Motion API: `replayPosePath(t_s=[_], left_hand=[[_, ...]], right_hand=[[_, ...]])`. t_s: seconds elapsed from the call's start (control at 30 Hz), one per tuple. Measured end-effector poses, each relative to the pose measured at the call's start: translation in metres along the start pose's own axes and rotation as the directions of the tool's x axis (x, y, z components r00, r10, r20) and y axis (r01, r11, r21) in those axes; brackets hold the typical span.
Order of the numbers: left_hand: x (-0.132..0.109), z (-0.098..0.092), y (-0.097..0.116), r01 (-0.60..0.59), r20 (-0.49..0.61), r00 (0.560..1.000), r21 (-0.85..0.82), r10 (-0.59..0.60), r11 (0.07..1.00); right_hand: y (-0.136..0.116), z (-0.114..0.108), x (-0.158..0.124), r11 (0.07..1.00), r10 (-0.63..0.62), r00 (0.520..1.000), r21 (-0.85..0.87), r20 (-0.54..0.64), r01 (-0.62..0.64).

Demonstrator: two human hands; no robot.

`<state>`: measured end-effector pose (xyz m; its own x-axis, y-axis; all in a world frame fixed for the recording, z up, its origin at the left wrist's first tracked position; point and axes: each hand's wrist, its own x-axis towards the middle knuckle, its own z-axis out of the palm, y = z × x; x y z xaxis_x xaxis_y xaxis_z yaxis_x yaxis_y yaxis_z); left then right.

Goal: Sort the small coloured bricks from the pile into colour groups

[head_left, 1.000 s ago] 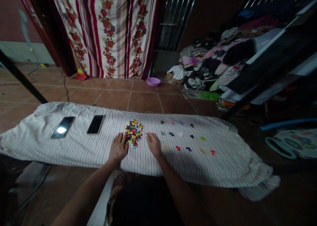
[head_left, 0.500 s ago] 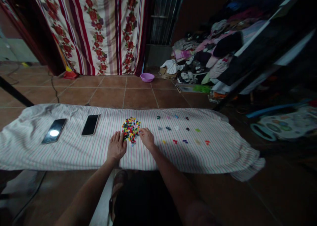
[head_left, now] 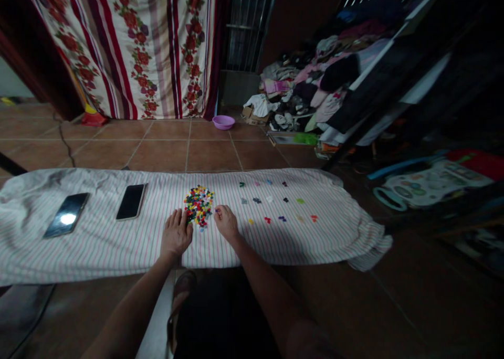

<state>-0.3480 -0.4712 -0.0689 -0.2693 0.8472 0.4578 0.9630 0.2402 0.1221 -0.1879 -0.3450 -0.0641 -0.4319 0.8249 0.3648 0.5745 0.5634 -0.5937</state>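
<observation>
A heap of small multicoloured pieces (head_left: 199, 204) lies on the striped cloth (head_left: 220, 246); their exact kind is too small to tell. My left hand (head_left: 176, 234) rests flat at the heap's left edge, its fingers stretched out. Just right of the heap, my right hand (head_left: 227, 223) is closed in a pinch on a small purple piece (head_left: 217, 210). To the right, small groups sorted by colour lie in three rows, among them red pieces (head_left: 268, 220), purple pieces (head_left: 282, 219), a lime green group (head_left: 300, 201) and orange pieces (head_left: 314, 219).
Two phones, one dark (head_left: 131, 202) and one reflecting a light (head_left: 66, 215), lie on the cloth at left. Beyond, on the tiled floor, are a purple basin (head_left: 223, 122) and a pile of clothes (head_left: 303, 86). A flowered curtain (head_left: 157, 49) hangs behind.
My right hand has drawn slightly away from the heap with the purple piece in its pinch. My left hand stays by the heap. The whole view has shifted, moving things leftward.
</observation>
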Motion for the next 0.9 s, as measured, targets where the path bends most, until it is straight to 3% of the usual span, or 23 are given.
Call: replayPosePath(t_s=[0.17,0.3,0.57,0.73,0.9], left_hand=[[0.001,-0.002,0.001,-0.005,0.006,1.0,0.004,0.005,1.0],[0.001,-0.004,0.0,-0.014,0.003,1.0,-0.007,0.014,1.0],[-0.001,0.0,-0.002,-0.002,0.015,1.0,-0.054,0.002,0.999],[-0.001,-0.001,-0.001,0.005,0.016,1.0,-0.029,-0.005,1.0],[-0.001,0.001,-0.001,0.019,0.019,1.0,-0.038,-0.018,0.999]], right_hand=[[0.0,-0.008,-0.012,0.998,-0.031,0.999,0.045,-0.021,0.032],[0.005,-0.018,-0.024,0.992,0.012,1.0,0.127,-0.025,-0.009],[0.029,-0.06,-0.053,0.987,0.09,0.996,0.133,-0.011,-0.088],[0.06,-0.085,-0.066,0.988,0.126,0.983,0.101,-0.134,-0.113],[0.096,-0.109,-0.07,0.986,0.167,0.94,0.079,-0.297,-0.15]])
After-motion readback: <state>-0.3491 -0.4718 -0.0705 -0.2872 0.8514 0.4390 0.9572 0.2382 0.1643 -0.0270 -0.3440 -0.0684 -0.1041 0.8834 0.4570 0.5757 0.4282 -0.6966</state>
